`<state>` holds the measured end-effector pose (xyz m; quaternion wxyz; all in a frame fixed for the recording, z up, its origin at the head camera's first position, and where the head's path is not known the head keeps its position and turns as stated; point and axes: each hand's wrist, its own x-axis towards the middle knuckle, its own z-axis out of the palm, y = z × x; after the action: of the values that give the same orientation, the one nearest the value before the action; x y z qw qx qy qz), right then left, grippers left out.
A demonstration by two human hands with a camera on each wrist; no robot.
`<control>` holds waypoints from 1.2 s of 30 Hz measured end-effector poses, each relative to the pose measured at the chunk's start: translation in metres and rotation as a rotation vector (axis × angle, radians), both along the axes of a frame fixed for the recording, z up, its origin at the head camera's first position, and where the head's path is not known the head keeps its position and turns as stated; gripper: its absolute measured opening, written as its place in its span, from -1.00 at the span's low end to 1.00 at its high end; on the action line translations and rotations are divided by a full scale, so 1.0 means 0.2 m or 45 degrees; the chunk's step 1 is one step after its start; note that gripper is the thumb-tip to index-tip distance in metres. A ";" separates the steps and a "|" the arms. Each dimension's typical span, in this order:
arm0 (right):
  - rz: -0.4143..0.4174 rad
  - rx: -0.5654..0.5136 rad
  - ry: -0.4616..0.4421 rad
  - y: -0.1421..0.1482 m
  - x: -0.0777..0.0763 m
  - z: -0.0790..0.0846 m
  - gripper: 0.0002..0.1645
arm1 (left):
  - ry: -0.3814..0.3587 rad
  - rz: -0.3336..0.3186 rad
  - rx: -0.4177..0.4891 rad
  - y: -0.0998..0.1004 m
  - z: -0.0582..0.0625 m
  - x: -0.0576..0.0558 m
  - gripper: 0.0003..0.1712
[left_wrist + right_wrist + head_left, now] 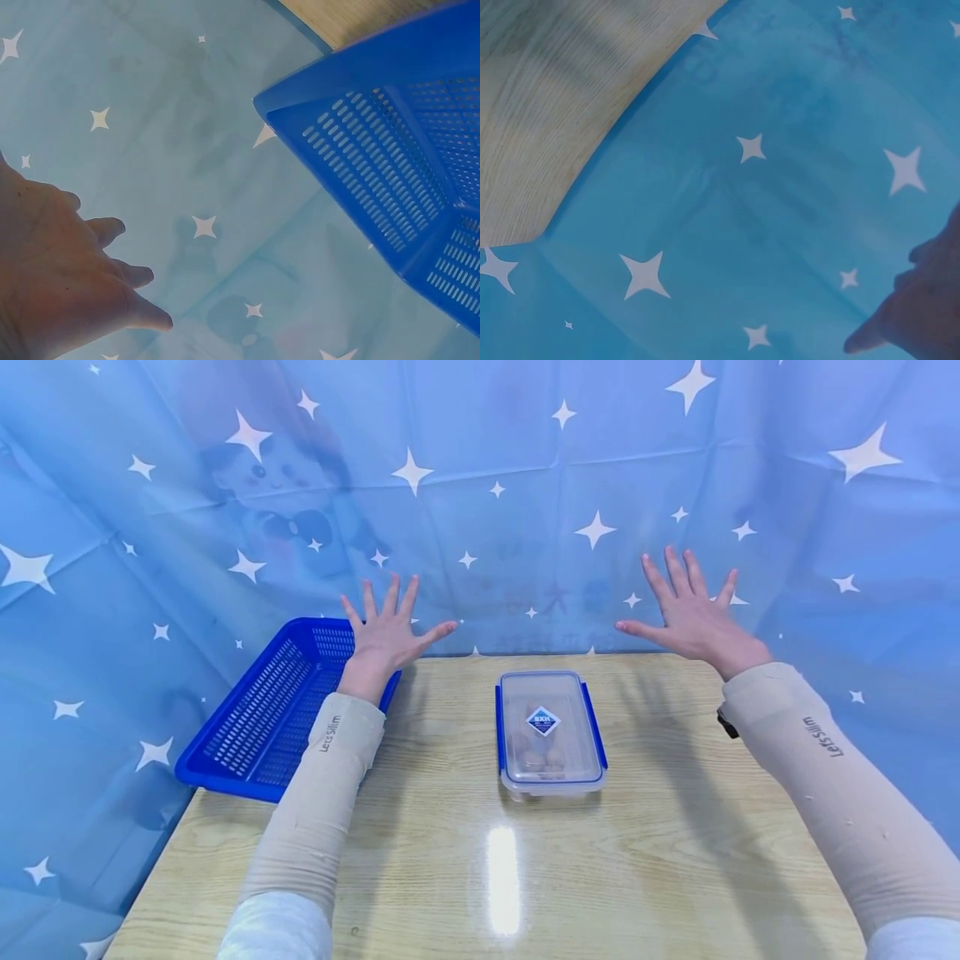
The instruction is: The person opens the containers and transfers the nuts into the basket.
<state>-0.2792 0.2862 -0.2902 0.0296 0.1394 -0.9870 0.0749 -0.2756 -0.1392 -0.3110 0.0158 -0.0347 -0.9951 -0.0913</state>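
Left hand (384, 635) spread, holding nothing, near basket (262, 710); right hand (693, 618) likewise, right of box (553, 752). Best hold both steady, fingers loose, left not knocking basket.

Plastic basket (258, 706), plastic box (566, 747), glossy wood-grain table (435, 852)

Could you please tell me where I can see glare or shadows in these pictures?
Head view: bright glare on the table in front of the container; soft shadows beside the left sleeve and right sleeve. Left wrist view: the left hand looks shaded. Right wrist view: dim, the right hand dark against the curtain.
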 end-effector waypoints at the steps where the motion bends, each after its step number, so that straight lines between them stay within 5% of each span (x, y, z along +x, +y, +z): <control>1: -0.002 -0.003 0.003 0.00 0.00 0.00 0.24 | -0.003 0.002 -0.006 0.00 0.00 0.00 0.21; 36: 0.063 -0.044 0.007 -0.02 0.08 -0.09 0.17 | 0.091 -0.127 -0.025 0.17 -0.05 0.07 0.21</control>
<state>-0.2630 0.2827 -0.3088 0.0327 0.1635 -0.9817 0.0923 -0.2613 -0.1060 -0.3217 0.0464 -0.0877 -0.9918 -0.0811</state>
